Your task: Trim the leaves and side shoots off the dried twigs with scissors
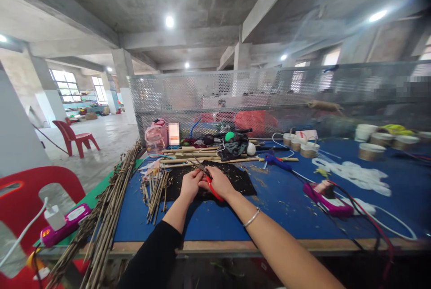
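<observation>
Red-handled scissors (214,189) are in my right hand (220,180), its fingers wrapped around the handles and the blades pointing up and to the left. My left hand (190,184) is closed right beside the blades; whatever it pinches is hidden by the fingers. Both hands are above a black mat (247,184) strewn with small plant scraps. Short cut sticks (156,197) lie in a loose pile left of the mat. Farther left, a bundle of long dry stems (109,217) hangs over the table's front edge.
Behind the mat lie bamboo sticks (188,161), dark cloth and a pink jug (160,134). A blue glue gun (278,162), a purple power strip (332,201) with cables, and several paper cups (370,151) are to the right. Red chairs (60,179) stand at left.
</observation>
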### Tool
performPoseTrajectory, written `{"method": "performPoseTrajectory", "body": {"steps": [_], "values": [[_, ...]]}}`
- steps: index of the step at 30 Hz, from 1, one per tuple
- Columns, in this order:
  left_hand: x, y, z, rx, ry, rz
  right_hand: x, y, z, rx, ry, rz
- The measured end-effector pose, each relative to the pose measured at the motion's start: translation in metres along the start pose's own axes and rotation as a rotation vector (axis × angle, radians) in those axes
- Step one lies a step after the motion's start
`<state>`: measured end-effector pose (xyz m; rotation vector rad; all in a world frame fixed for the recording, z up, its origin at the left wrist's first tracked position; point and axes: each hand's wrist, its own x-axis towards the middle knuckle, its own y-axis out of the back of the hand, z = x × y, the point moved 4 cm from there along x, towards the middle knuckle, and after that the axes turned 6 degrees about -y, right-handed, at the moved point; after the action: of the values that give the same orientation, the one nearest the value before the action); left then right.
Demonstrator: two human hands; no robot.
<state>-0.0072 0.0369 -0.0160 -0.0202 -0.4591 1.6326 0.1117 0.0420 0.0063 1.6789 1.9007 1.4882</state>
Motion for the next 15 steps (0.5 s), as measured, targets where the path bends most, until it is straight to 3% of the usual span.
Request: {"method": "performPoseTrajectory", "body": {"steps": [6, 11, 15], "values": [[-0.0036, 0.0018, 0.002, 0.135, -0.011, -0.011, -0.004, 0.0071, 0.0005, -0.061, -0.053, -0.07], [-0.0061, 0.004, 0.0009, 0.095, 0.023, 0.037, -0.0066, 0.0065, -0.0001, -0.118, -0.103, -0.105], [-0.0084, 0.0041, 0.0041, 0.062, 0.05, 0.103, -0.0073, 0.0038, -0.0035, -0.145, -0.056, -0.077]]}}
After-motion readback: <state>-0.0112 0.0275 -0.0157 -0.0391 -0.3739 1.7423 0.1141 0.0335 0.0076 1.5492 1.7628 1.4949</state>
